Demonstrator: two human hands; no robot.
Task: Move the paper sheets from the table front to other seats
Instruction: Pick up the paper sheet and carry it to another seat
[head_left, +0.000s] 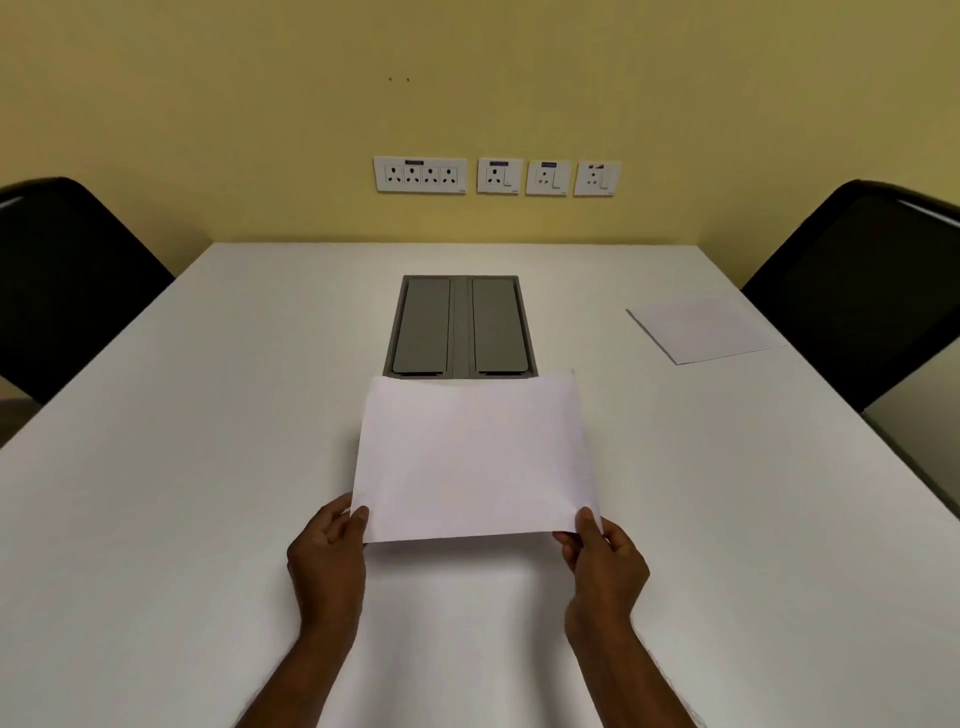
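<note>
Head view, only cam. Both hands pinch one white paper sheet (475, 457) by its near corners. Left hand (327, 558) grips the near-left corner: thumb on top of the sheet, other fingers curled under, so closed on the paper, not spread. Right hand (605, 564) does the same at the near-right corner, thumb on top, fingers beneath. The sheet is lifted off the table at the near edge w/ a soft shadow below it; its far edge reaches the near end of the floor box and covers a bit of it. Can't tell if the far edge touches anything.

Surface: white table (208, 467), wide, running to the wall. In the middle sits a grey recessed cable box (460, 325) w/ two closed flaps side by side. A second paper sheet (704, 327) lies flat near the right edge, turned at an angle, just in front of the right chair (872, 280). Left chair (67, 275) stands at the opposite side; table in front of it is bare white. Both chairs black, backs only partly in frame.

Room: yellow wall (260, 104) behind the table, a row of white socket plates (496, 175) mounted on it, four plates, the leftmost the widest. Two tiny dark marks higher on the wall.

Pose: both forearms bare, coming in from the bottom edge, angled slightly inward, wrists about level, hands apart by the sheet's width, palms facing each other.
</note>
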